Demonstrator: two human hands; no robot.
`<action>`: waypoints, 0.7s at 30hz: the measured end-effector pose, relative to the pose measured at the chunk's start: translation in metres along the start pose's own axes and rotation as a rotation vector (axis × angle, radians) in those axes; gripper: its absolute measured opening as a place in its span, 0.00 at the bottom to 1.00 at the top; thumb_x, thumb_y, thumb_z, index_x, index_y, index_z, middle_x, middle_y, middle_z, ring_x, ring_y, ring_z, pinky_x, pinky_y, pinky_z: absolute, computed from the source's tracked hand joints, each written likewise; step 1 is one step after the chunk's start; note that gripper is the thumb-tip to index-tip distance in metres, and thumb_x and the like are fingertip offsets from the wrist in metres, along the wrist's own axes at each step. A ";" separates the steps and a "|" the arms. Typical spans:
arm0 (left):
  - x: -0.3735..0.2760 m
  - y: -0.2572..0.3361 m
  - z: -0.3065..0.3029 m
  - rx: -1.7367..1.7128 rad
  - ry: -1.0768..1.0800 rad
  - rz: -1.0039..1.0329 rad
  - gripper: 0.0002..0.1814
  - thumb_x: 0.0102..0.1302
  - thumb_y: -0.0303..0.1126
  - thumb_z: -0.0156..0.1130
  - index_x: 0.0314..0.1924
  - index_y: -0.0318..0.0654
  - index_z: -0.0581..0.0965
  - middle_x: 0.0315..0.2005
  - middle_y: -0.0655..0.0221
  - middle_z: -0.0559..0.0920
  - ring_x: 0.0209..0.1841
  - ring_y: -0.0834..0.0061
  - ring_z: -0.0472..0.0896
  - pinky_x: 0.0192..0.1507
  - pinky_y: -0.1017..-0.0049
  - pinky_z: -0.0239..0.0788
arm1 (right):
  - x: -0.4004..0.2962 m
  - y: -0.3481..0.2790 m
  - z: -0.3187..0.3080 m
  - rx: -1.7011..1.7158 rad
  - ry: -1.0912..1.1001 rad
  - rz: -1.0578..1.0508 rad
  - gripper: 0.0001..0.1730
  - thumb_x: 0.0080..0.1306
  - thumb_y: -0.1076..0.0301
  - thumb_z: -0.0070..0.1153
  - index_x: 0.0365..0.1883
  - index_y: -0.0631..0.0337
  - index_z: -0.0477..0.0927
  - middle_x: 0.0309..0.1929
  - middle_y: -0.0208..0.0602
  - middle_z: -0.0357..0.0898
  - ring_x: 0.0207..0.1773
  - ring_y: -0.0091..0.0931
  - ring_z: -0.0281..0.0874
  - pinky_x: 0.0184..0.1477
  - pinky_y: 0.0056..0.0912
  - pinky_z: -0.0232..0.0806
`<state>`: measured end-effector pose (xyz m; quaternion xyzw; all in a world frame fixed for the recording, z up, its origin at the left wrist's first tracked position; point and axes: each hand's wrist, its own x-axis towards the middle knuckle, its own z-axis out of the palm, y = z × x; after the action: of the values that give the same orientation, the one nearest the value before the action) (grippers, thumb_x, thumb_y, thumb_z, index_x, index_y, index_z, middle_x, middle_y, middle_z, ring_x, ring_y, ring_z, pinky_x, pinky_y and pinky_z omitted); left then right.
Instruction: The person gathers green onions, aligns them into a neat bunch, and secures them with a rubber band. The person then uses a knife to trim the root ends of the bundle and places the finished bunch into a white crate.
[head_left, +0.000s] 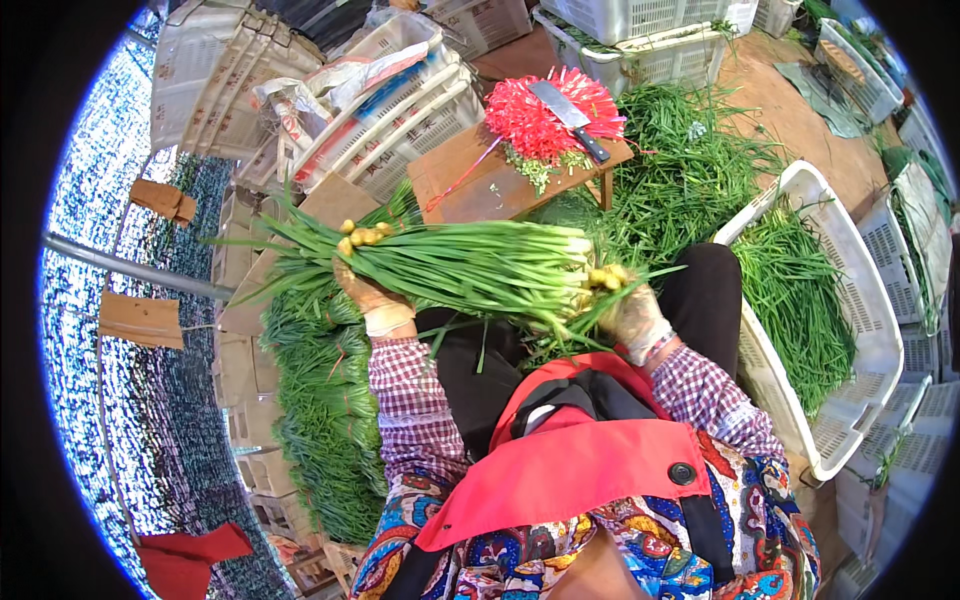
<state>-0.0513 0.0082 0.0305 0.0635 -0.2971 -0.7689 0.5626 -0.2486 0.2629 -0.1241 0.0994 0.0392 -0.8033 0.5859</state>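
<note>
A thick bunch of green garlic chives (480, 259) lies across in front of me, pale stem ends to the right. My left hand (364, 281) holds its leafy end from below, its yellow-covered fingers curled over the top. At the stem ends is my right hand (630, 315), gloved and blurred by motion. Its yellow-covered fingertips are bunched against the stems, and a few loose chive leaves (600, 322) run through its grip. Below the bunch are my knees in dark trousers (469, 367).
Ahead, a low wooden bench (480, 187) carries red plastic ties (517, 109) with a cleaver (562, 105) on top. Loose chives (675, 172) heap beyond my right knee. A white crate (874, 300) stands right; tied bundles (322, 420) pile left. Stacked crates (405, 135) are behind.
</note>
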 end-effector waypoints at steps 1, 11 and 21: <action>0.004 0.005 -0.010 0.039 0.145 0.014 0.09 0.64 0.34 0.57 0.39 0.37 0.78 0.26 0.71 0.81 0.31 0.75 0.78 0.52 0.70 0.70 | -0.006 -0.015 0.001 -0.091 0.010 -0.027 0.14 0.63 0.57 0.54 0.24 0.55 0.70 0.29 0.31 0.74 0.41 0.35 0.75 0.45 0.42 0.69; 0.018 -0.025 -0.026 0.217 0.330 -0.190 0.13 0.68 0.39 0.51 0.35 0.37 0.77 0.32 0.66 0.80 0.35 0.68 0.78 0.49 0.63 0.74 | -0.001 -0.037 0.055 -1.389 -0.288 -0.304 0.32 0.69 0.67 0.50 0.71 0.56 0.59 0.63 0.31 0.70 0.58 0.22 0.66 0.55 0.27 0.62; 0.030 -0.022 -0.052 0.122 0.357 -0.181 0.09 0.64 0.33 0.54 0.34 0.34 0.77 0.31 0.63 0.82 0.36 0.65 0.80 0.46 0.65 0.75 | -0.039 -0.026 0.057 -0.899 -0.126 -0.167 0.31 0.70 0.54 0.52 0.66 0.60 0.65 0.47 0.32 0.77 0.44 0.22 0.73 0.48 0.24 0.66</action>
<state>-0.0581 -0.0348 -0.0161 0.2592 -0.2318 -0.7734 0.5301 -0.2688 0.2969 -0.0615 -0.2171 0.3557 -0.7556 0.5053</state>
